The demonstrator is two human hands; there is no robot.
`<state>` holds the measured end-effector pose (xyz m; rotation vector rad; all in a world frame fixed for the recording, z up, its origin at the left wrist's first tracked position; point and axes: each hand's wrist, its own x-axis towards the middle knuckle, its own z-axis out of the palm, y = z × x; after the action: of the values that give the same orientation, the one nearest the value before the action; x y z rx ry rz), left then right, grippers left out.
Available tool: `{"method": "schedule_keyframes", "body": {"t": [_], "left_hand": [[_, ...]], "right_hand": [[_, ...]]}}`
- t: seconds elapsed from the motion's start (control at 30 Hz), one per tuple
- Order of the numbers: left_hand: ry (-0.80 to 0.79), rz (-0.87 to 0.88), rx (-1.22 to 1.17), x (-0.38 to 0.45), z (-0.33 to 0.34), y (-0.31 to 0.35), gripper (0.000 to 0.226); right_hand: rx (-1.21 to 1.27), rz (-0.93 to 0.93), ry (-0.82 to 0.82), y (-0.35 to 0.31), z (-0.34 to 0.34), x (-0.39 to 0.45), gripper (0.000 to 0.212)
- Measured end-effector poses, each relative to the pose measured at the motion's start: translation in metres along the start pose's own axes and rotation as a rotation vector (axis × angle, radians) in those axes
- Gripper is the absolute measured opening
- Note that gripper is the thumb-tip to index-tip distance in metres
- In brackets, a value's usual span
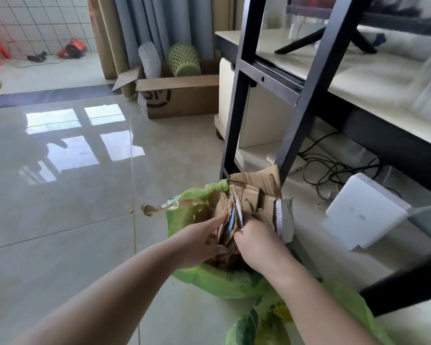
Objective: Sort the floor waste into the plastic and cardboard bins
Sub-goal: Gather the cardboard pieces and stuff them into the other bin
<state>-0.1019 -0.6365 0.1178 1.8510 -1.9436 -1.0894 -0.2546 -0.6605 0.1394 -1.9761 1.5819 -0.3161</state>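
A bundle of torn brown cardboard pieces (255,195) stands upright inside a bin lined with a green plastic bag (184,212) on the floor. My left hand (204,237) grips the bundle's left side, and my right hand (256,242) grips its right side. Both hands squeeze the stack between them above the bag's mouth. A second bin with a green liner (261,322) sits nearer to me at the bottom edge; its contents are partly hidden by my right arm. One small cardboard scrap (148,210) lies on the tiles just left of the bag.
A black metal frame (241,100) stands right behind the bin. A white box (363,212) and tangled cables (334,170) lie to the right under a low shelf. An open cardboard box (182,98) with a green basket (184,59) stands further back. Glossy tiled floor stretches to the left.
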Motion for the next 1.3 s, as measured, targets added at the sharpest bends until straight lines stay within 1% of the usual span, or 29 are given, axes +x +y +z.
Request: {"method": "schedule_keyframes", "body": {"t": [0.1,0.2,0.23,0.3,0.33,0.37,0.4,0.43,0.47,0.5,0.53,0.57,0.63,0.7,0.73,0.83,0.97,1.07,1.17,1.23,1.3], "left_hand": [[0.089,-0.024,0.110,-0.002,0.001,-0.001,0.076],[0.174,-0.017,0.341,0.000,0.012,0.005,0.067],[0.203,-0.007,0.353,0.001,0.015,0.007,0.062],[0.236,0.016,0.265,0.002,0.016,0.008,0.054],[0.239,0.016,0.203,0.000,0.014,0.006,0.053],[0.246,0.012,0.146,-0.003,0.010,0.005,0.053],[0.262,0.004,0.093,-0.008,0.006,0.003,0.054],[0.285,-0.007,0.037,-0.017,0.001,0.001,0.053],[0.309,-0.013,-0.036,-0.027,-0.006,0.000,0.052],[0.331,-0.005,-0.122,-0.039,-0.013,0.000,0.049],[0.350,0.007,-0.205,-0.055,-0.020,-0.002,0.044],[0.360,0.010,-0.271,-0.076,-0.025,-0.006,0.040],[0.375,0.001,-0.344,-0.120,-0.036,-0.021,0.035],[0.385,-0.059,-0.365,-0.170,-0.041,-0.043,0.034],[0.396,-0.113,-0.370,-0.195,-0.042,-0.055,0.033],[0.452,-0.273,-0.388,-0.266,-0.041,-0.092,0.028],[0.538,-0.391,-0.442,-0.350,-0.031,-0.135,0.026],[0.601,-0.498,-0.477,-0.403,-0.015,-0.175,0.026],[0.647,-0.597,-0.556,-0.443,0.009,-0.219,0.026],[0.672,-0.663,-0.577,-0.461,0.024,-0.248,0.026],[0.693,-0.713,-0.585,-0.470,0.039,-0.276,0.024]], "right_hand": [[-0.066,-0.007,0.019,0.000,0.012,0.002,0.026],[-0.151,0.048,-0.018,0.003,0.019,0.000,0.036],[-0.157,0.057,-0.034,0.004,0.020,-0.001,0.036],[-0.095,0.041,-0.075,0.005,0.015,-0.004,0.034],[-0.067,0.021,-0.094,0.005,0.011,-0.007,0.038],[-0.076,0.000,-0.098,0.003,0.007,-0.010,0.048],[-0.130,-0.022,-0.074,0.002,0.003,-0.015,0.060],[-0.204,-0.048,-0.012,0.000,-0.003,-0.022,0.070],[-0.262,-0.082,0.083,-0.003,-0.009,-0.031,0.076],[-0.282,-0.133,0.185,-0.007,-0.017,-0.039,0.076],[-0.259,-0.206,0.252,-0.014,-0.022,-0.048,0.073],[-0.185,-0.284,0.274,-0.023,-0.024,-0.058,0.068],[0.003,-0.418,0.257,-0.043,-0.020,-0.077,0.057],[0.060,-0.523,0.187,-0.065,-0.003,-0.095,0.048],[0.072,-0.559,0.123,-0.075,0.008,-0.104,0.044],[0.119,-0.584,-0.104,-0.097,0.046,-0.126,0.041],[0.070,-0.647,-0.298,-0.123,0.103,-0.150,0.039],[-0.084,-0.742,-0.442,-0.146,0.152,-0.163,0.037],[-0.344,-0.809,-0.572,-0.169,0.203,-0.164,0.041],[-0.493,-0.848,-0.628,-0.184,0.237,-0.159,0.043],[-0.590,-0.908,-0.656,-0.197,0.271,-0.151,0.045]]}}
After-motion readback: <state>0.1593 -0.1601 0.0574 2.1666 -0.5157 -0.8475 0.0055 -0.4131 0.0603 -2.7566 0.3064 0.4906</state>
